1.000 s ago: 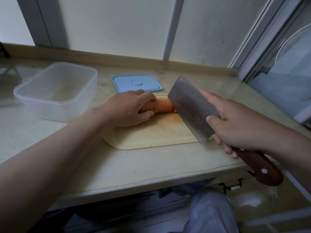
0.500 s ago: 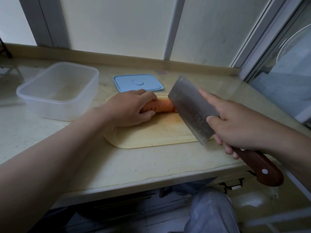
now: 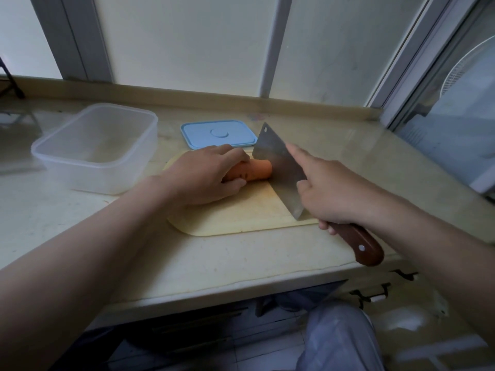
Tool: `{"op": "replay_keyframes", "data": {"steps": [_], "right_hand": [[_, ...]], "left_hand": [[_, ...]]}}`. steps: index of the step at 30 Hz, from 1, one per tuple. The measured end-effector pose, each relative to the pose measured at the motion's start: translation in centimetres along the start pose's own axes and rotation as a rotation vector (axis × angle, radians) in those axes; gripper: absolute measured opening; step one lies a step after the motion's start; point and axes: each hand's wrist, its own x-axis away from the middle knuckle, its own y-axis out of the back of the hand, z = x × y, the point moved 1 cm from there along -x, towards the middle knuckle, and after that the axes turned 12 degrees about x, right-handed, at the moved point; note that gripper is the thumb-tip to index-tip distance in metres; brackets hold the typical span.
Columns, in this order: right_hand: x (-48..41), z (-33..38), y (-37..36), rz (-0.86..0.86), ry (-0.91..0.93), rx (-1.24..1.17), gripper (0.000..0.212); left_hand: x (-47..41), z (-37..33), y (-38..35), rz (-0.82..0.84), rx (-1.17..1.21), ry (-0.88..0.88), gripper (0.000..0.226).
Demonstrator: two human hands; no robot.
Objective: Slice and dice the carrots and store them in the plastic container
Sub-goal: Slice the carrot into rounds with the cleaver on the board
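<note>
An orange carrot (image 3: 255, 170) lies on the pale cutting board (image 3: 241, 218). My left hand (image 3: 206, 175) grips its left part, fingers curled over it, so only the right end shows. My right hand (image 3: 329, 194) holds a steel cleaver (image 3: 278, 167) by its brown wooden handle (image 3: 360, 243), index finger stretched along the blade. The blade stands down against the carrot's right end, its edge low at the board. A clear plastic container (image 3: 96, 145) stands empty at the left of the board.
The container's blue lid (image 3: 218, 133) lies flat behind the board. The counter's front edge (image 3: 241, 283) runs below my arms, with my knee under it. Window frames rise behind the counter; a white fan shows at the far right.
The cleaver has come down from above the board to the carrot's right end, blade now steeper. My left hand keeps its grip on the carrot.
</note>
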Motion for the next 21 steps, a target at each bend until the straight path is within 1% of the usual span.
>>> {"op": "replay_keyframes", "data": {"steps": [3,5,21], "right_hand": [[1.5,-0.6,-0.1,-0.074,0.019,-0.032,0.074],[2.2,-1.0,0.2,-0.095,0.025,-0.057,0.073],[3.2,-2.2,0.9,-0.066,0.015,-0.12,0.071]], "left_hand": [[0.1,0.0,0.0,0.004,0.016,0.006,0.048],[0.0,-0.1,-0.1,-0.005,0.019,0.007,0.049],[-0.2,0.1,-0.2,-0.012,0.037,0.04,0.048]]}}
